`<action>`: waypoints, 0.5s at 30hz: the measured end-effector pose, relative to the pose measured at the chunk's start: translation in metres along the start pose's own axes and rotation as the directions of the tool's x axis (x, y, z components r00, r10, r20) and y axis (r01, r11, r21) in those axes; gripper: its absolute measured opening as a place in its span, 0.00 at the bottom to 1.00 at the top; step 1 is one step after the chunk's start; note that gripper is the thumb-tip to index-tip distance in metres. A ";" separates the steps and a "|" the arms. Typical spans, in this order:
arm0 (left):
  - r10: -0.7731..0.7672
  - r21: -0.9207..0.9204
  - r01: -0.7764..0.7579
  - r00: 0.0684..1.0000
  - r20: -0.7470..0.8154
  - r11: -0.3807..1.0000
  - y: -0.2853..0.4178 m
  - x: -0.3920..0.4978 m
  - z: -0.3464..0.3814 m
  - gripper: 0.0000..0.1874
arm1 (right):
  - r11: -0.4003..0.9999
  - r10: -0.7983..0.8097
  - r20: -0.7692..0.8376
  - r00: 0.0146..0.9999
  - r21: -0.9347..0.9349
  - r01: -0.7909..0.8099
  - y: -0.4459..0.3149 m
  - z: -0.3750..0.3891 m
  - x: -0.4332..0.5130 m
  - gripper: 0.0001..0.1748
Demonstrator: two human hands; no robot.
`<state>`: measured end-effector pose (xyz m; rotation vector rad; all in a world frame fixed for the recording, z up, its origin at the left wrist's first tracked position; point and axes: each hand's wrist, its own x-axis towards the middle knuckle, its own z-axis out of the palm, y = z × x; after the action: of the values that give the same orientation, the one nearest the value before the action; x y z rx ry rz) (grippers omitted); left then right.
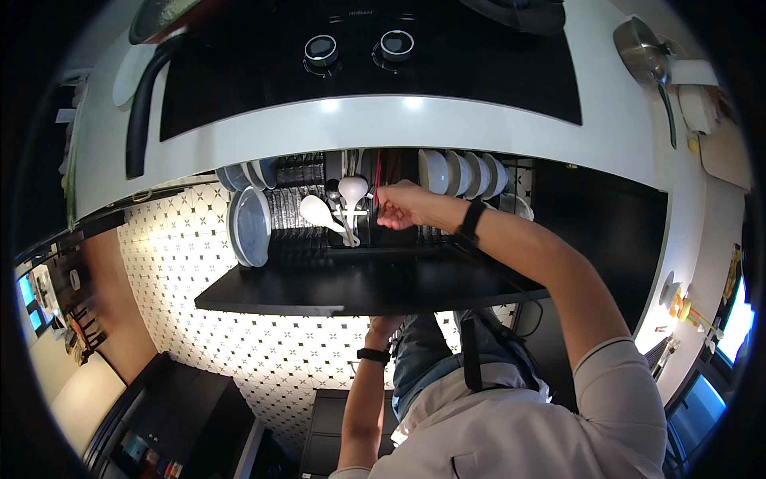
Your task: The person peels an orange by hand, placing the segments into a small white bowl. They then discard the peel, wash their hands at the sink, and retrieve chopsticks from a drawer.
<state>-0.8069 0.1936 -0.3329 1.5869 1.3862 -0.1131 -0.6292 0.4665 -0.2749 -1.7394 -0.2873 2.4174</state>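
A black kitchen drawer (371,281) stands pulled out under the counter. My right hand (402,205) is inside it, fingers curled beside the red sticks (378,164) in the middle section; whether it grips anything cannot be told. Just left of it lie a white ladle (353,188) and a white rice paddle (317,211). Upright bowls (461,173) stand in a row at the right, and grey-blue plates (252,227) lean at the left. My left hand (386,324) is at the drawer front's lower edge, its fingers mostly hidden under that front.
Above the drawer runs the white counter (371,123) with a black cooktop (371,78). A pan's black handle (139,120) overhangs the counter toward the left. A steel pan (640,54) sits at the far right. My legs (425,353) are close below the drawer front.
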 end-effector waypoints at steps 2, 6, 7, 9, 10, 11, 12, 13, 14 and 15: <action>0.200 0.065 -0.189 0.929 -0.310 0.980 0.025 -0.013 -0.021 0.19 | 0.991 0.059 0.155 0.986 0.107 -0.076 -0.002 0.007 -0.054 0.05; 0.059 0.179 -0.066 0.997 0.044 0.982 0.091 -0.067 -0.070 0.30 | 0.998 -0.036 0.357 0.933 0.063 0.014 0.024 0.014 -0.178 0.10; 0.049 0.124 -0.070 0.985 0.163 0.990 0.111 -0.077 -0.082 0.28 | 0.996 -0.079 0.414 0.907 0.066 0.057 0.035 0.012 -0.208 0.11; 0.116 -0.112 -0.079 0.914 0.388 0.991 0.155 -0.095 -0.105 0.24 | 0.982 -0.178 0.504 0.845 0.037 0.185 0.057 -0.001 -0.269 0.12; 0.254 -0.279 -0.171 0.920 0.298 0.945 0.181 -0.109 -0.112 0.16 | 0.973 -0.220 0.529 0.820 0.055 0.225 0.068 -0.009 -0.296 0.11; 0.489 -0.442 -0.402 0.867 0.098 0.802 0.209 -0.117 -0.115 0.10 | 0.946 -0.286 0.495 0.821 0.013 0.322 0.081 -0.018 -0.323 0.11; 0.469 -0.626 -0.297 0.874 0.126 0.721 0.236 -0.122 -0.118 0.10 | 0.904 -0.374 0.480 0.794 -0.004 0.428 0.095 -0.029 -0.349 0.12; 0.480 -0.771 -0.215 0.868 0.131 0.599 0.263 -0.126 -0.118 0.10 | 0.855 -0.456 0.464 0.759 -0.008 0.518 0.111 -0.041 -0.372 0.12; 0.445 -0.800 -0.221 0.893 0.063 0.557 0.290 -0.131 -0.115 0.15 | 0.829 -0.520 0.419 0.745 0.036 0.558 0.128 -0.051 -0.392 0.11; 0.416 -0.833 -0.237 0.909 -0.009 0.500 0.318 -0.136 -0.110 0.20 | 0.801 -0.573 0.386 0.723 0.073 0.595 0.146 -0.063 -0.411 0.10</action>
<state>-0.6562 0.2194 -0.0039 0.9446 0.7350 0.5478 -0.4411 0.2343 0.0490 -0.9344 -0.8236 2.2344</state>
